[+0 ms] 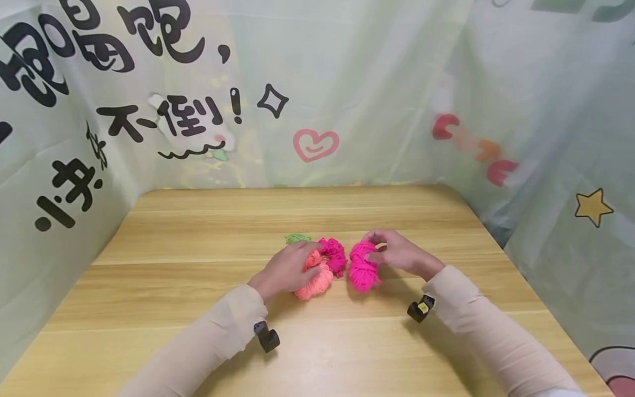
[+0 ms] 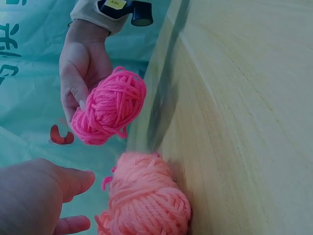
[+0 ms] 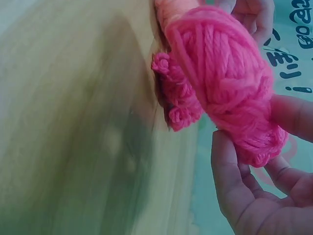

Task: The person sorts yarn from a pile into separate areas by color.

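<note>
My right hand (image 1: 399, 253) pinches one end of a hot-pink ball of yarn (image 1: 364, 267) between thumb and fingers, holding it above the table; the right wrist view shows its wound strands (image 3: 225, 68). My left hand (image 1: 288, 269) is beside a coral ball of yarn (image 1: 317, 281) that lies on the table. In the left wrist view, its thumb and a finger are spread, with a gap between them and the coral yarn (image 2: 146, 200). Between the two balls lies a magenta, ruffled knitted or crocheted piece (image 1: 334, 256), partly hidden by the left hand in the head view.
A green leaf-like yarn piece (image 1: 297, 238) lies just behind the left hand. Everything rests on a wood-grain table (image 1: 317, 353). Printed cloth (image 1: 372, 82) hangs around its back and sides. A small black camera (image 1: 267, 336) is on each wrist.
</note>
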A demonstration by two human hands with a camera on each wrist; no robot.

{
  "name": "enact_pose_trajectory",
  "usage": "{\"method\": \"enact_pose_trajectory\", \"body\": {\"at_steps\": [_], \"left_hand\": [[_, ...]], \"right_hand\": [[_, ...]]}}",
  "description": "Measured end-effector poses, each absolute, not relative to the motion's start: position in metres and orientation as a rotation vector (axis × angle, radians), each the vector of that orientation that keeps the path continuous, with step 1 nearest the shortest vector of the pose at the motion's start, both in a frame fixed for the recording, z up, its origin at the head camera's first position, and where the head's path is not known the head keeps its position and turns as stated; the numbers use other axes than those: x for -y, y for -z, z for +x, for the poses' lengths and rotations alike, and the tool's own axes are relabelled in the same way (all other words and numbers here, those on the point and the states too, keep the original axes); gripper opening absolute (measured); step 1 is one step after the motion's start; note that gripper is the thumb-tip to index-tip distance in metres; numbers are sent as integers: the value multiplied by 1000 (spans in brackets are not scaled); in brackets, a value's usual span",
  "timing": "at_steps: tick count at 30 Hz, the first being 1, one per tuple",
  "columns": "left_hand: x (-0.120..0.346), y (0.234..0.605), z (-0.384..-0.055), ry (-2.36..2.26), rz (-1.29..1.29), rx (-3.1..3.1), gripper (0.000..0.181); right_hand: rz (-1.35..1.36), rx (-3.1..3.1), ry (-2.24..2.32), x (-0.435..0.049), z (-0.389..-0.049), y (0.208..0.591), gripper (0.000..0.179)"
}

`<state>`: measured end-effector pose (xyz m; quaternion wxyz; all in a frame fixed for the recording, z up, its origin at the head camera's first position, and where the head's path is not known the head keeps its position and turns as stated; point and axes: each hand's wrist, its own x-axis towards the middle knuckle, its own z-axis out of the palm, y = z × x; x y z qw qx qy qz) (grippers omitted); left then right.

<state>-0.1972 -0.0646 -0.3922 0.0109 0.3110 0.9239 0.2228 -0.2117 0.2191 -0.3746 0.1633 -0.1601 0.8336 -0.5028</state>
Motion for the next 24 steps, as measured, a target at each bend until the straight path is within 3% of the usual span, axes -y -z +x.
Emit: {"method": "enact_pose_trajectory", "body": {"at_steps": [24], "left_hand": [[51,389,-198,-620,1033,-2916,52]], "right_hand": [[-342,-2325,1504,-230,-216,363,30]]}}
